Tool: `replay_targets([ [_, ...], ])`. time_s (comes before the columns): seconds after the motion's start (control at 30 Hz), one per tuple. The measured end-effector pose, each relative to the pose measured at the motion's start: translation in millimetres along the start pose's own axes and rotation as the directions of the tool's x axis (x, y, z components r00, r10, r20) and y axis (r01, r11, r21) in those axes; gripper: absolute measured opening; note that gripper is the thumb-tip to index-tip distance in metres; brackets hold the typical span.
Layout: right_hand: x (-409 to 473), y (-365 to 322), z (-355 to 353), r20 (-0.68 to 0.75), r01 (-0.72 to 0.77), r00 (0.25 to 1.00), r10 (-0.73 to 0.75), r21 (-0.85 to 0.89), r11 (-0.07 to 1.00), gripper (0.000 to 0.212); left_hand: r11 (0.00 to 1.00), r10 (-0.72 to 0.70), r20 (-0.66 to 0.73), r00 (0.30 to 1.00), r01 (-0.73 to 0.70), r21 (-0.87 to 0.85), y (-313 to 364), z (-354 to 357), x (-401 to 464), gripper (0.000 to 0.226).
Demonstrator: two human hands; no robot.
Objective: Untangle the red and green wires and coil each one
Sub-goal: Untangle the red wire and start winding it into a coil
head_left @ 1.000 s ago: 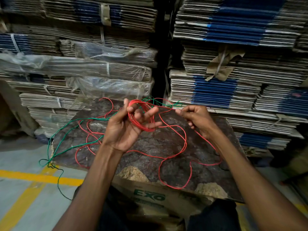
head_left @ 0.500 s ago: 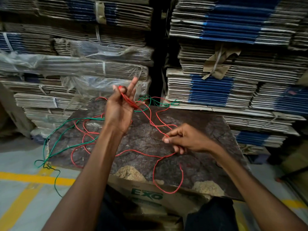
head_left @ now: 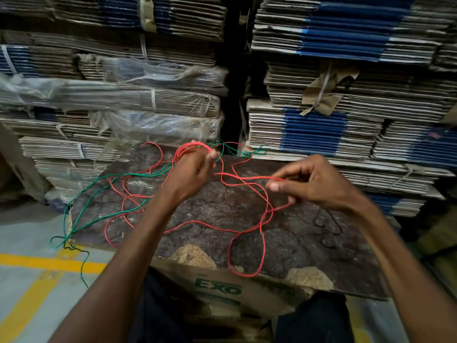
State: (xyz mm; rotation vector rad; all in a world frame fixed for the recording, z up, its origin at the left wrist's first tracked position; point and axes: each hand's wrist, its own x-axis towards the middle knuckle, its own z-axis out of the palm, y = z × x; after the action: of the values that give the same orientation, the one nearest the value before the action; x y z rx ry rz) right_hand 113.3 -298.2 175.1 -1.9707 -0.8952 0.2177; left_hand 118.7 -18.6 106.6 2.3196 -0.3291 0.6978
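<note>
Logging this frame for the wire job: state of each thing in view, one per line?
Left hand: grips a bundle of red loops.
Right hand: pinches a free red strand.
Red wire: partly coiled, the rest loose on the board.
Green wire: uncoiled, crosses red strands, trails off the board's left edge to the floor.
Board: lies on a cardboard box, front edge chipped.

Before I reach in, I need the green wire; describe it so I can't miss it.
Start at the dark board on the carton. The green wire crosses its far left part and dangles off the left corner toward the yellow floor line. Its colour separates it from the red wire in both hands.
</note>
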Motion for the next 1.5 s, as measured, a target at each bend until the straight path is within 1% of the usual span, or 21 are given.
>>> replay_targets([
  [0.03,3.2,-3.1,-4.4,-0.066,0.048,0.997,-0.048,-0.008,0.999,0.009,0.998,0.021,0.045,0.999,-0.024,0.063,4.4,1.7,-1.9,0.045],
  [0.07,6.7,-4.8,-8.5,-0.124,0.086,0.988,-0.087,-0.020,0.996,0.010,0.997,0.015,0.086,0.996,-0.021,0.072,8.9,2.6,-4.0,0.044],
  [0.2,22.3,-2.2,-21.4,-0.274,0.167,0.942,-0.193,-0.116,0.979,0.015,0.998,-0.052,0.193,0.980,0.047,0.031,16.2,2.8,-13.8,0.047],
  [0.27,30.7,4.4,-25.1,-0.320,0.172,0.925,-0.206,-0.133,0.976,0.015,0.994,-0.077,0.242,0.967,0.094,-0.059,23.2,-1.0,-20.7,0.042],
  [0.33,38.9,12.6,-28.9,-0.347,0.165,0.918,-0.193,-0.108,0.980,0.013,0.968,-0.104,0.294,0.950,0.165,-0.189,32.0,-4.5,-28.0,0.038],
  [0.4,46.3,21.1,-31.2,-0.353,0.147,0.920,-0.169,-0.087,0.985,0.012,0.916,-0.109,0.349,0.931,0.230,-0.327,39.5,-9.3,-35.0,0.037],
  [0.5,55.5,32.3,-30.6,-0.338,0.125,0.932,-0.133,-0.043,0.991,0.012,0.827,-0.107,0.415,0.903,0.312,-0.468,43.5,-19.4,-45.0,0.042],
  [0.53,58.4,35.8,-30.4,-0.346,0.125,0.931,-0.119,-0.005,0.992,0.011,0.782,-0.101,0.430,0.897,0.339,-0.523,43.9,-23.2,-48.5,0.042],
  [0.6,61.7,42.7,-31.9,-0.407,0.126,0.910,-0.077,0.094,0.988,0.010,0.642,-0.068,0.436,0.897,0.374,-0.669,42.7,-30.7,-56.0,0.041],
  [0.67,62.7,49.6,-32.3,-0.460,0.106,0.888,-0.023,0.156,0.982,0.011,0.462,-0.059,0.416,0.908,0.394,-0.795,39.3,-36.0,-61.4,0.038],
  [0.77,63.9,58.3,-20.1,-0.415,0.011,0.908,0.064,0.175,0.984,0.005,0.189,-0.070,0.360,0.930,0.367,-0.911,35.4,-38.9,-63.7,0.037],
  [0.87,66.3,65.0,-4.0,-0.323,-0.096,0.936,0.139,0.145,0.985,0.005,-0.117,0.065,0.307,0.950,0.313,-0.943,33.6,-35.0,-56.3,0.038],
  [0.9,66.4,67.2,0.0,-0.309,-0.112,0.938,0.159,0.164,0.980,0.006,-0.186,0.096,0.298,0.950,0.311,-0.932,33.0,-32.5,-53.1,0.043],
  [0.97,65.6,75.6,5.9,-0.266,-0.143,0.946,0.187,0.176,0.974,0.007,-0.249,0.102,0.274,0.956,0.291,-0.924,33.2,-28.8,-46.3,0.053],
  [1.03,62.9,83.2,12.3,-0.158,-0.202,0.963,0.216,0.099,0.974,0.005,-0.279,0.108,0.225,0.968,0.247,-0.928,35.0,-26.5,-40.5,0.061],
  [1.13,58.2,86.0,16.7,0.010,-0.283,0.957,0.291,-0.203,0.937,0.007,-0.267,0.017,0.147,0.989,0.146,-0.953,36.4,-26.4,-29.8,0.067],
  [1.17,56.4,83.3,16.5,0.054,-0.277,0.949,0.311,-0.333,0.901,0.010,-0.263,-0.020,0.123,0.992,0.113,-0.958,36.8,-27.1,-26.8,0.067],
  [1.23,52.1,71.4,17.4,0.101,-0.233,0.933,0.346,-0.562,0.793,0.015,-0.229,-0.087,0.078,0.993,0.056,-0.972,38.9,-29.4,-20.6,0.056],
  [1.3,46.1,58.9,18.5,0.104,-0.172,0.935,0.339,-0.704,0.689,0.017,-0.170,-0.125,0.045,0.991,0.023,-0.985,39.6,-32.3,-14.6,0.045],
  [1.37,39.8,50.2,19.3,0.106,-0.133,0.944,0.314,-0.747,0.652,0.017,-0.131,-0.166,0.033,0.986,0.011,-0.991,34.8,-34.8,-8.7,0.041],
  [1.5,29.7,44.8,16.3,0.140,-0.100,0.951,0.275,-0.703,0.704,0.025,-0.038,-0.310,0.002,0.951,-0.011,-0.999,16.7,-38.5,1.8,0.043],
])
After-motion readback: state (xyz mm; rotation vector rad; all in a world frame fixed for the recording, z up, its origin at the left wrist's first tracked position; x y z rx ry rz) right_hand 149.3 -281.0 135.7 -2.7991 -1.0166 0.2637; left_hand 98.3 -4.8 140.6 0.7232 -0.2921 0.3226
